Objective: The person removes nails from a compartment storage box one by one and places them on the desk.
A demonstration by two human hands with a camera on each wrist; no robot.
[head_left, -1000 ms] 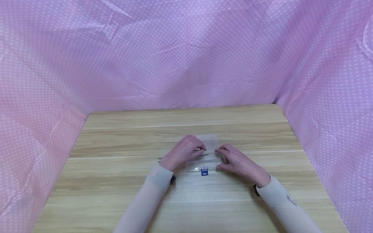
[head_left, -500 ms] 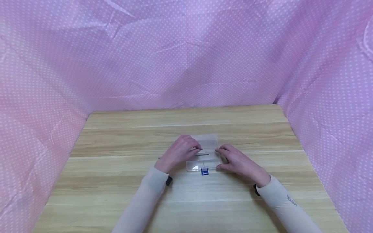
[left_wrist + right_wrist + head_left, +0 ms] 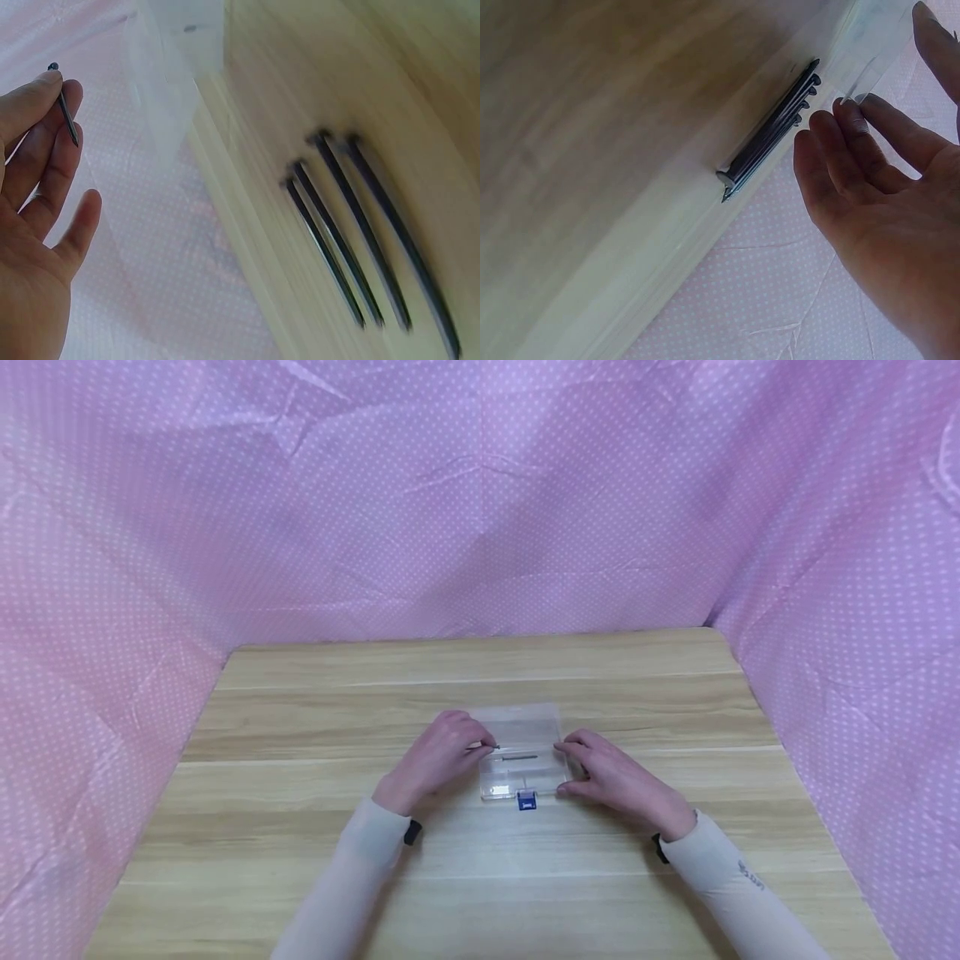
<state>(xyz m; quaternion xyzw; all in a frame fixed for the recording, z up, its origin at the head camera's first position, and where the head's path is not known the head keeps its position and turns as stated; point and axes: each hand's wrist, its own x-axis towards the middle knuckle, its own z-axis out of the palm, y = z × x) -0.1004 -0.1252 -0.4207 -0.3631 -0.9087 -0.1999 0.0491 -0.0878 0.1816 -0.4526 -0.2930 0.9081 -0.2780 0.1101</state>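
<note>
A clear plastic box (image 3: 525, 727) with a blue latch (image 3: 527, 802) lies on the wooden table (image 3: 300, 827). A bundle of dark nails (image 3: 769, 135) lies inside it. My left hand (image 3: 472, 745) is at the box's left end and pinches one nail (image 3: 67, 112) between its fingertips, held above the table. Several more nails (image 3: 360, 232) lie loose on the wood beneath that hand; the head view hides them. My right hand (image 3: 567, 768) rests at the box's right end, with straight fingers (image 3: 855, 120) touching its edge.
Pink dotted cloth (image 3: 480, 527) walls in the table at the back and on both sides. Bare wood stretches behind the box and toward the front edge.
My left hand has drawn back to the left, away from over the box, with the nail still pinched. The right hand and the box have stayed put.
</note>
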